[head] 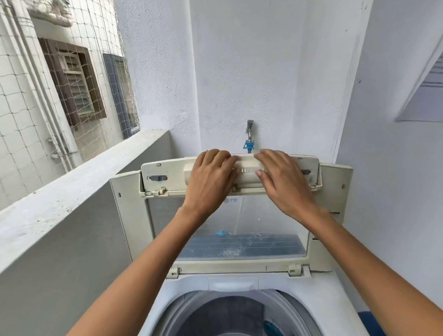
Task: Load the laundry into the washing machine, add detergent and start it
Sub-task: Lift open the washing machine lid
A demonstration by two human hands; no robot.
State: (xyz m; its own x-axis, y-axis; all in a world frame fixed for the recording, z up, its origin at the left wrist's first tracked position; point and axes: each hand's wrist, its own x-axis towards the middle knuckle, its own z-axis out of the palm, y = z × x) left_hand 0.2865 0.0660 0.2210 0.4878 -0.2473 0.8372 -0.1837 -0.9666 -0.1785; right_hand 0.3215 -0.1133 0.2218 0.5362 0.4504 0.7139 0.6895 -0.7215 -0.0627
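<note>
A white top-loading washing machine [189,292] stands in front of me with its folding lid [127,211] raised upright against the wall. My left hand [210,179] grips the lid's top edge, its fingers curled over the cream handle bar [248,170]. Beside it, my right hand [285,182] holds the same bar, fingers over the top and thumb on the front. Below, the drum [175,317] is open, with dark grey laundry [228,316] inside and a blue object [274,330] at its right side. No detergent is in view.
A wall tap [250,131] with a blue hose connector [248,144] sits just behind the lid. A grey balcony parapet [65,198] with netting above runs along the left. A white wall closes the right side, with something blue [371,324] at its foot.
</note>
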